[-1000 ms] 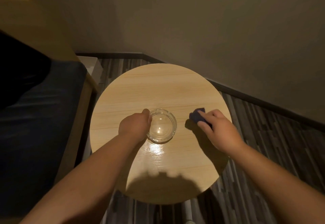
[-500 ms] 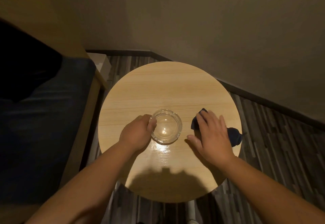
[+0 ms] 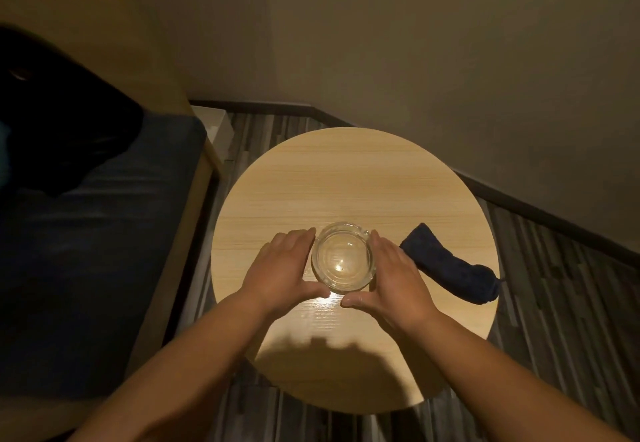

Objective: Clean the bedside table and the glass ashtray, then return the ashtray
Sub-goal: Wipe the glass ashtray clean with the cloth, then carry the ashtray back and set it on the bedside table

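Observation:
A clear glass ashtray (image 3: 343, 258) stands near the middle of the round light-wood bedside table (image 3: 346, 178). My left hand (image 3: 280, 268) lies against its left side and my right hand (image 3: 398, 275) against its right side. The fingers of both are straight along the rim, and the thumbs nearly meet in front of it. A dark blue cloth (image 3: 450, 268) lies bunched on the table just right of my right hand, reaching the table's right edge. A wet sheen shows on the wood in front of the ashtray.
A bed with dark blue bedding (image 3: 86, 251) and a wooden frame runs close along the table's left side. A dark pillow (image 3: 52, 112) lies on the bed. Walls close in behind and to the right, above striped plank flooring (image 3: 554, 303). A small white box (image 3: 214, 126) sits by the bed corner.
My right hand has let go of the blue cloth and moved left to the ashtray's right side. My left hand has opened flat against the ashtray's left side. The view shifted left.

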Tool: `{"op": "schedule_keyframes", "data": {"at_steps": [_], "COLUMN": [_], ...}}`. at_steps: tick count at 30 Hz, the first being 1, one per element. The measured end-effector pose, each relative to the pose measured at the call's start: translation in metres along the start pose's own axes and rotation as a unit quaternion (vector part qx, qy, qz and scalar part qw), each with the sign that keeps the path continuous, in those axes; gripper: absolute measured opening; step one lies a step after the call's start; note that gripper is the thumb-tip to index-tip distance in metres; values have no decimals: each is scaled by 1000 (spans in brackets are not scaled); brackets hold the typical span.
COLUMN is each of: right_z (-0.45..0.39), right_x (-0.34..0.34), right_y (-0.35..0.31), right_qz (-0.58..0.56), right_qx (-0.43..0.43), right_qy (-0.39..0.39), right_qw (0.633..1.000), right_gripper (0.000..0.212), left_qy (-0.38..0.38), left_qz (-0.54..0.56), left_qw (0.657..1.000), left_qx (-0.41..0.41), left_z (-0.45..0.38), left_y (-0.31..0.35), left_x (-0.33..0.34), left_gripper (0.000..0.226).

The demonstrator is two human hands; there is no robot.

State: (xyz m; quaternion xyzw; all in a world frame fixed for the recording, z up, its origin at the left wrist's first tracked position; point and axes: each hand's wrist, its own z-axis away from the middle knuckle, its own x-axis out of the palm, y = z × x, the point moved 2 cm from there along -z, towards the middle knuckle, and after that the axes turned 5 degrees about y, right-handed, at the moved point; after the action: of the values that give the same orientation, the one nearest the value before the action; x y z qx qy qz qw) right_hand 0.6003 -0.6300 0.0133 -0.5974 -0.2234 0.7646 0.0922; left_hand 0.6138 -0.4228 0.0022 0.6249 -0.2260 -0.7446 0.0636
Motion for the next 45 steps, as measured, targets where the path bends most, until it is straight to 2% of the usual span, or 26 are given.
{"op": "schedule_keyframes", "data": {"at_steps": [7, 11, 16, 19, 24, 31, 37, 43, 45], "right_z": [-4, -3, -2, 7, 43, 91, 130, 186, 207], "right_x": [3, -22, -91, -149, -225, -281, -282, -245, -224], "right_y": [0, -17, -73, -129, -221, -322, -402, -490, -521], "right_qz": [-51, -117, -120, -110, -89, -61, -44, -56, -53], "right_qx": [17, 21, -22, -59, -124, -256, -376, -476, -501], "right_qy": [28, 15, 14, 35, 49, 16, -38, -96, -122], "right_qw": [998, 993, 992, 992, 987, 965, 925, 872, 855], "right_gripper": [121, 123, 120, 118, 115, 118, 118, 113, 117], "left_qy": [9, 17, 41, 82, 131, 242, 317, 379, 400], "left_qz": [77, 150, 153, 158, 130, 137, 121, 101, 96], "left_qw": [996, 988, 987, 984, 981, 953, 917, 869, 848], "left_qx": [35, 4, -22, -22, -53, -122, -209, -303, -336], "left_z": [-11, -1, 17, 43, 107, 217, 316, 433, 477], "left_y": [3, 10, 27, 42, 67, 88, 89, 73, 66], "left_x": [0, -25, -112, -194, -302, -387, -415, -424, -426], "left_gripper": [98, 97, 97, 95, 95, 89, 89, 88, 89]}}
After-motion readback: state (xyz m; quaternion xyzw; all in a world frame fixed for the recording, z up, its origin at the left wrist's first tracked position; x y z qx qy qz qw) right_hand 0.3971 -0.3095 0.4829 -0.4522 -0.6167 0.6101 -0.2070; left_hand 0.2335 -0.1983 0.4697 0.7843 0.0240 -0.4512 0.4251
